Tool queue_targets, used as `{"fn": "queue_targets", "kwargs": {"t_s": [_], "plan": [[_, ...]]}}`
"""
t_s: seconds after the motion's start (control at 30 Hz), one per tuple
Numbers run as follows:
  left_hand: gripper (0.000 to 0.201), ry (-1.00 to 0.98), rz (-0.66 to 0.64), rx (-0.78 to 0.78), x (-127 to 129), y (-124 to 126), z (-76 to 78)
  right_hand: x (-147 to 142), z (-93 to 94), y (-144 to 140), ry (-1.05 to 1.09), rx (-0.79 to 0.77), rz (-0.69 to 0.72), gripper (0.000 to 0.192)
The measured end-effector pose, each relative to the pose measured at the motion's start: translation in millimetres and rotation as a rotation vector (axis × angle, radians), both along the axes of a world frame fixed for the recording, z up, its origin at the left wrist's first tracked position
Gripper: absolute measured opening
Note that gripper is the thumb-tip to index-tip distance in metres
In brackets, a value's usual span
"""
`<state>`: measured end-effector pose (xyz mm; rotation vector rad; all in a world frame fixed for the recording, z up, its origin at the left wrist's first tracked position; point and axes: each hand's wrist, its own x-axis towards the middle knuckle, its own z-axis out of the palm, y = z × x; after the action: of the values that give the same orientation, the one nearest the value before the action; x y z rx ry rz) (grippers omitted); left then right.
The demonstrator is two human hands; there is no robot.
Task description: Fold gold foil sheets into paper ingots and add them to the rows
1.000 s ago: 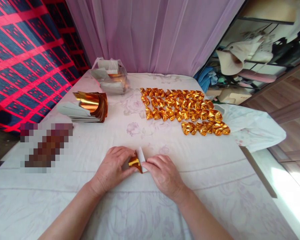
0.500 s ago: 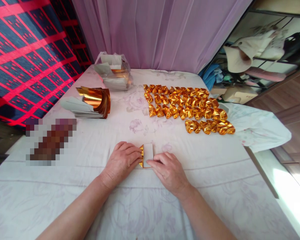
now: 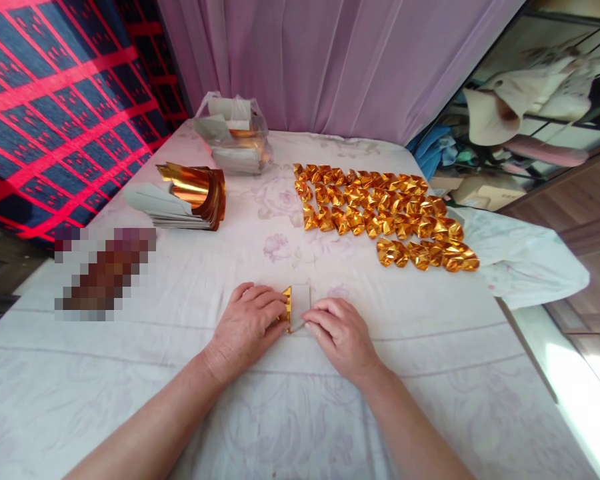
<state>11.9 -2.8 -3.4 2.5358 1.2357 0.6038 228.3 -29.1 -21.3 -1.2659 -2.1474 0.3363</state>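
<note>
Gold-and-white folded foil-paper piece (image 3: 301,305): at the clock's centre, on the white floral cloth-covered table (image 3: 280,413) before the person, probably because the surface backs its creases.
Left hand (image 3: 250,320): at nine o'clock, fingers together and clamped over the gold part, seemingly to stop it sliding.
Right hand (image 3: 344,337): at four o'clock, thumb and forefinger pinched on the white panel's near corner, apparently steadying that edge.
Curved stack of gold and grey-white paper sheets (image 3: 200,195): between ten and eleven o'clock, probably placed within left-hand reach.
Clear plastic bag of similar sheets (image 3: 237,160): at eleven o'clock, beyond the stack, likely holding loose sheets together.
Small faceted gold foil shapes (image 3: 355,221): between one and two o'clock, in rows, perhaps to avoid crushing.
</note>
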Motion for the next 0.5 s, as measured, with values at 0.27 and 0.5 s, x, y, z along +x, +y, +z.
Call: {"fn": "queue_targets", "kwargs": {"t_s": [0.27,0.5], "plan": [[0.007,-0.013,-0.001,-0.039,2,-2,4.2,-6,7.0,14,-0.05,-0.069,-0.009,0.011],[0.006,-0.017,-0.002,-0.058,2,-2,1.5,-10,5.1,18,-0.002,-0.073,-0.042,0.008]]}}
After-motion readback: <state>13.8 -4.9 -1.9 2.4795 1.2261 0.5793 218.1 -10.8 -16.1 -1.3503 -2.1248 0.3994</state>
